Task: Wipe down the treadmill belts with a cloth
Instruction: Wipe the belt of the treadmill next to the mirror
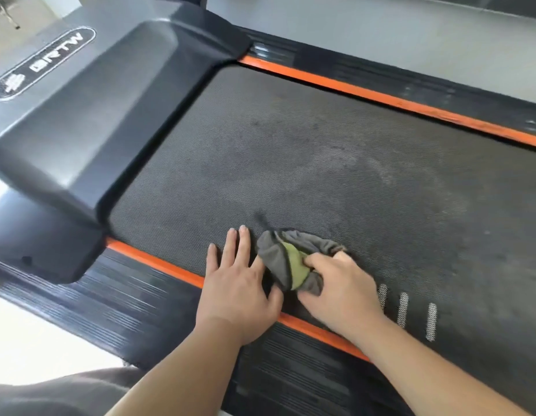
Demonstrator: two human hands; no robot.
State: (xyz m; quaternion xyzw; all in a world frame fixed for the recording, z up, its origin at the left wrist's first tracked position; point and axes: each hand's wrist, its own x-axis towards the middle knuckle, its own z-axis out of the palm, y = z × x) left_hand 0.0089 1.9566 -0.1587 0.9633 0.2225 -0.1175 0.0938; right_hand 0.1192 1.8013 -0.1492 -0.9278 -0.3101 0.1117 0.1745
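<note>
1. Dark grey moulded plastic motor cover (95,121), at the head of the treadmill, upper left. It carries an oval white-outlined badge (41,64) with white block lettering and a small emblem. The badge is seen upside down and blurred, so the wording cannot be read with certainty.
2. Black textured rubber treadmill belt (290,151), with a fine mesh pattern and pale smeared arcs across its middle and right. Three short white dashed markings (403,307) are printed on it, just right of the right wrist.
3. Orange edge strips, one along the near side (158,262) and one along the far side (381,96) of the belt. Each borders a black ribbed side rail, near (110,298) and far (441,82).
4. Crumpled grey cloth with a yellow-green patch (287,262). It lies bunched on the belt close to the near orange strip, between the two hands.
5. Left hand (236,283), palm down and flat on the belt. The fingers are straight and slightly spread, holding nothing, and the thumb side touches the cloth's edge. The forearm crosses the near rail.
6. Right hand (339,289), knuckles up, with fingers and thumb curled into the cloth and gripping it against the belt. The forearm runs to the lower right.
7. Pale grey floor (381,25), beyond the far rail.
</note>
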